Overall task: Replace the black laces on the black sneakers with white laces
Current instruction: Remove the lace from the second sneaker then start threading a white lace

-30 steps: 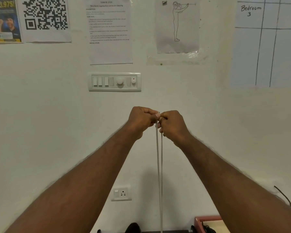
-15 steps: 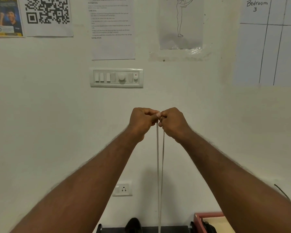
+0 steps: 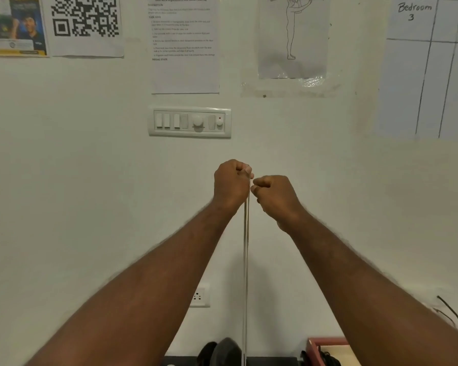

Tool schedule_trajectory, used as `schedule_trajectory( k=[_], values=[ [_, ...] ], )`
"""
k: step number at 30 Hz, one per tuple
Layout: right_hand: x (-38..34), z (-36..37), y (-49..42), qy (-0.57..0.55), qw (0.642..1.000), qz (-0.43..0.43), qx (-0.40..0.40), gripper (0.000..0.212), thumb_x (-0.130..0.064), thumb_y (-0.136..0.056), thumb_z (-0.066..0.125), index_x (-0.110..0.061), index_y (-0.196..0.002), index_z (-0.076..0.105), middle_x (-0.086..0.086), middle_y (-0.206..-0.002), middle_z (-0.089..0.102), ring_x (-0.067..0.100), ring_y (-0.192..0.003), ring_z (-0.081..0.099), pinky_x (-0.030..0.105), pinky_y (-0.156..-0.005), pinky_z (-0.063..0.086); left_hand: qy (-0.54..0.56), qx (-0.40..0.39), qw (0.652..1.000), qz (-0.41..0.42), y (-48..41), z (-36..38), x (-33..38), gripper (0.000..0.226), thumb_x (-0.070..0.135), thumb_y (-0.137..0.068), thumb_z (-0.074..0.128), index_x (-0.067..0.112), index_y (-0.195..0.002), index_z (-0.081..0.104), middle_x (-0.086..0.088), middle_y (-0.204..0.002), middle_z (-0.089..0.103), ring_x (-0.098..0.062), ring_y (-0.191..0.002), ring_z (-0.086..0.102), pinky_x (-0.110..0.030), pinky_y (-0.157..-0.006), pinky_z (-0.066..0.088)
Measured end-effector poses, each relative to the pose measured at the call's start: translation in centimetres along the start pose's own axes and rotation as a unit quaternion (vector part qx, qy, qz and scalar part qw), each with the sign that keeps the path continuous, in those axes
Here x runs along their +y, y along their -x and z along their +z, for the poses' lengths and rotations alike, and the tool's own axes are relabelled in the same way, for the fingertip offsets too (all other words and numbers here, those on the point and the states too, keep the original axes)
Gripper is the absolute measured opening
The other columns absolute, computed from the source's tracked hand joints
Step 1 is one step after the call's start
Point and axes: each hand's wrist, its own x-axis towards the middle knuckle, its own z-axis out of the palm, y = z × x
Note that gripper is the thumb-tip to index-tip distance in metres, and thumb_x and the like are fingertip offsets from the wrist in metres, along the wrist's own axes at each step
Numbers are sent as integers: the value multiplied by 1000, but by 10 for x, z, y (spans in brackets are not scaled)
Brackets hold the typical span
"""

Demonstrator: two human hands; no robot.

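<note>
left hand [image 3: 232, 184] pinches 2 lace [image 3: 246, 260] strands, likely evening lengths above sneaker [image 3: 226, 351]; right hand [image 3: 275, 198] curled beside them, grip unclear. Next: thread eyelets.

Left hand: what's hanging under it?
Two strands of white lace drop straight from the left hand toward a black sneaker at the picture's bottom edge. The lace's top is hidden in that grip, and its lower end is cut off.

You have one view only, from the camera on your head. It faces a wall [image 3: 90, 207] head-on and near, looking level more than down. Your left hand [image 3: 230, 184] and right hand [image 3: 275, 199] sit mid-frame, arms stretched toward the wall.
</note>
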Motion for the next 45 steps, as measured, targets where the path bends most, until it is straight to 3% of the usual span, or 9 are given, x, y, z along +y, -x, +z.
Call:
schedule_trajectory(
  k=[4, 8, 16, 21, 29, 34, 39, 42, 45],
  values=[
    [18, -1, 2, 5, 1000, 17, -11, 22, -14, -94, 61, 6, -96, 68, 26, -98, 68, 22, -71, 54, 38, -64, 46, 71, -30, 996, -37, -11, 2, 12, 11, 8, -100, 48, 7, -95, 57, -10, -84, 72, -23, -79, 73, -29, -74, 57],
    [24, 4, 4, 49, 997, 13, -56, 21, -21, -96, 62, -3, -103, 70, 15, -94, 70, 24, -81, 65, 39, -72, 53, 98, -48, 993, -48, -14, 13, 20, 11, 8, -100, 48, 6, -94, 57, -8, -79, 70, -22, -75, 72, -28, -73, 56],
    [68, 27, 20, -76, 985, 142, -62, 26, 7, -97, 39, 7, -92, 64, 14, -80, 61, 22, -63, 58, 23, -50, 52, 149, -45, 985, -78, -5, 22, 3, 16, 5, -101, 47, 6, -88, 57, -10, -77, 69, -19, -69, 70, -26, -69, 58],
    [100, 47, 26, -84, 981, 159, -73, 25, 9, -94, 41, 7, -84, 63, 14, -84, 63, 22, -67, 58, 31, -60, 55, 136, -45, 983, -113, 10, 21, -25, 13, 5, -100, 48, 5, -91, 58, -11, -80, 68, -18, -68, 69, -16, -55, 50],
    [167, 67, 60, -17, 977, 198, -81, 24, -3, -95, 48, 3, -86, 70, 7, -88, 70, 21, -67, 65, 43, -77, 61, 89, -98, 980, -150, 61, 23, -91, 8, 3, -95, 57, 2, -90, 63, -11, -83, 70, -19, -77, 72, -29, -75, 61],
    [220, 61, 83, 91, 971, 196, -98, 20, -26, -96, 65, -10, -97, 77, 8, -84, 70, 28, -77, 67, 49, -81, 59, 7, -180, 969, -169, 88, 17, -136, 11, 8, -93, 63, 8, -82, 64, -8, -84, 72, -18, -78, 72, -33, -71, 58],
    [253, 47, 99, -24, 952, 294, -78, 18, -9, -99, 56, -1, -108, 69, 14, -74, 62, 25, -57, 60, 33, -53, 56, -68, -213, 933, -281, 96, 9, -172, 13, 1, -95, 53, 6, -84, 59, -15, -83, 69, -24, -61, 68, -24, -43, 50],
    [255, 42, 99, -152, 938, 310, -36, 21, 9, -95, 47, 2, -98, 67, 21, -87, 65, 27, -70, 68, 29, -61, 59, -12, -139, 939, -313, 86, 4, -189, 8, -5, -90, 61, 1, -85, 58, -19, -87, 66, -19, -58, 68, -27, -49, 55],
    [259, 33, 98, -318, 900, 285, 92, 25, 8, -86, 44, 5, -90, 68, 21, -88, 68, 33, -84, 71, 35, -77, 60, 15, 109, 978, -179, 73, -3, -203, 18, -5, -84, 62, 9, -77, 54, -4, -74, 64, -15, -60, 69, -43, -65, 61]
  ],
)
